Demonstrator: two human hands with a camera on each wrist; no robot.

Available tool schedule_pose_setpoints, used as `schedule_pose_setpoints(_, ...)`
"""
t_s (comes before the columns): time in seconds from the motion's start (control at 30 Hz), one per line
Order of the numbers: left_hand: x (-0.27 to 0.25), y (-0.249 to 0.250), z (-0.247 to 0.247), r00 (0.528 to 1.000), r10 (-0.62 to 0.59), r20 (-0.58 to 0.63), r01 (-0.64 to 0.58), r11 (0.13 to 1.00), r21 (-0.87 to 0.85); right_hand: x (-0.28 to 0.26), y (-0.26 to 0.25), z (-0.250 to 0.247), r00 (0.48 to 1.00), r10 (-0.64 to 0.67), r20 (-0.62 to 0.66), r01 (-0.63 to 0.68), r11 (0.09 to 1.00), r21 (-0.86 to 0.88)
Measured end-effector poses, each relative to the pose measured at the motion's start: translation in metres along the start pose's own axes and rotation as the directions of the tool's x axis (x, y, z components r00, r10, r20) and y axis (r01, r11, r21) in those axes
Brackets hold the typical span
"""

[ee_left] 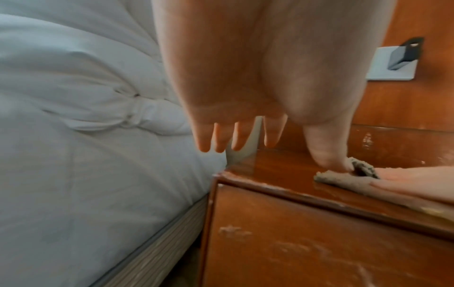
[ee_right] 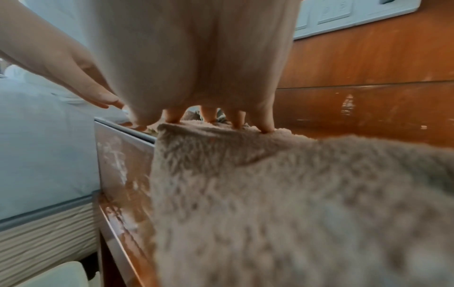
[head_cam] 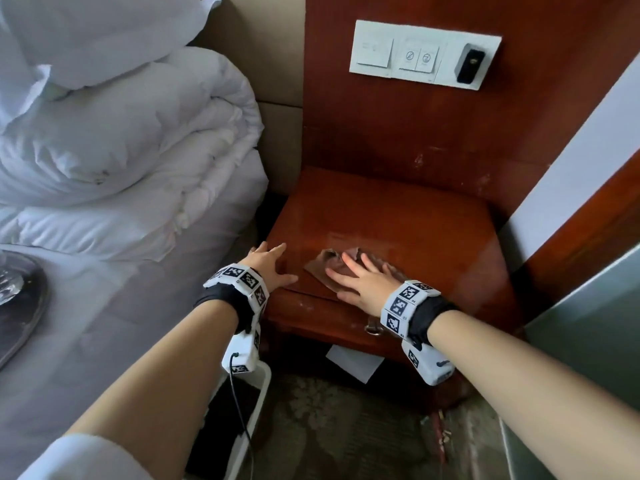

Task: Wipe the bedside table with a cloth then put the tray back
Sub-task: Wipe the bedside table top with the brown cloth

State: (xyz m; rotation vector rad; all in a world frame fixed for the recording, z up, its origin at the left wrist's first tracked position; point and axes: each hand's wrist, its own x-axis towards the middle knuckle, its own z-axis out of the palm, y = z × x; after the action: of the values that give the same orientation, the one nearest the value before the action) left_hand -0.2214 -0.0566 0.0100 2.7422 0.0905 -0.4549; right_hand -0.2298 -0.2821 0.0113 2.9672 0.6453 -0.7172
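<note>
Brown cloth (head_cam: 332, 268) is pressed flat under the right hand (head_cam: 363, 282), fingers straight, low centre on the bedside table (head_cam: 398, 216), the left hand (head_cam: 270, 265) resting open, gripping nothing; wiping appears under way, with the tray (head_cam: 19, 299), lower left, to be fetched afterwards.

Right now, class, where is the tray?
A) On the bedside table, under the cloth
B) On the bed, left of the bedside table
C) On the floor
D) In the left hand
B: the dark tray lies on the white bed sheet, off the bedside table.
</note>
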Motion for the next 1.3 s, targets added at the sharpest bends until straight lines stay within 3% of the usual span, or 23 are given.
schedule_pose_setpoints(0.23, 0.015, 0.049, 0.010, 0.997, 0.047, 0.066, -0.052, 0.996, 0.068, -0.027, 0.055, 0.008, 0.990, 0.144, -0.001, -0.144, 0.988, 0.063)
schedule_pose_setpoints(0.43, 0.029, 0.092, 0.012, 0.989, 0.075, 0.124, -0.088, 0.991, 0.101, -0.031, 0.084, -0.004, 0.980, 0.168, 0.110, -0.178, 0.979, 0.096)
schedule_pose_setpoints(0.67, 0.053, 0.124, 0.011, 0.976, 0.089, 0.198, -0.116, 0.985, 0.129, -0.025, 0.106, -0.011, 0.976, 0.181, 0.118, -0.196, 0.973, 0.126)
schedule_pose_setpoints(1.3, 0.147, 0.164, -0.005, 0.960, 0.033, 0.278, -0.089, 0.977, 0.194, 0.062, 0.175, -0.053, 0.943, 0.315, 0.108, -0.330, 0.925, 0.187)
